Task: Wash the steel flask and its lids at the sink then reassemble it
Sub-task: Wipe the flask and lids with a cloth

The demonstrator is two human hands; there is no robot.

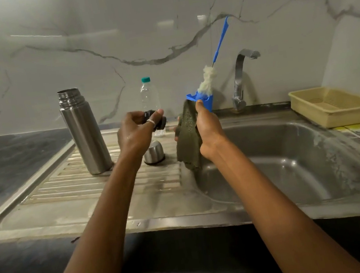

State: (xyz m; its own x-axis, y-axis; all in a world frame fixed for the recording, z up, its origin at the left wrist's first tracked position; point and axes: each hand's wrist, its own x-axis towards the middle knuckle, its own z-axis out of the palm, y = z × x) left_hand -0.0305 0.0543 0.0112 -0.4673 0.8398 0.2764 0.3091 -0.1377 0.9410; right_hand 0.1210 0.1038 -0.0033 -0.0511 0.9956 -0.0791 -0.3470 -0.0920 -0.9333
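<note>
Bare forearms (107,217), silver ring (151,122) on left hand (135,134)

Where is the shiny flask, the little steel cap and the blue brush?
steel flask (85,136): head view, on the middle of its body.
steel cap (153,152): head view, on its rounded side.
bottle brush (220,39): head view, on its blue handle.

Pretty dim overall, kind of a greenish-grey indoor cast. Light comes from above: smeared white glare strips on the glossy marble wall (157,25), dull highlights down the steel flask (85,131) and in the sink (295,165). Below the counter edge (40,257) it's nearly black. Wide-angle bends the edges, corners go soft.
</note>
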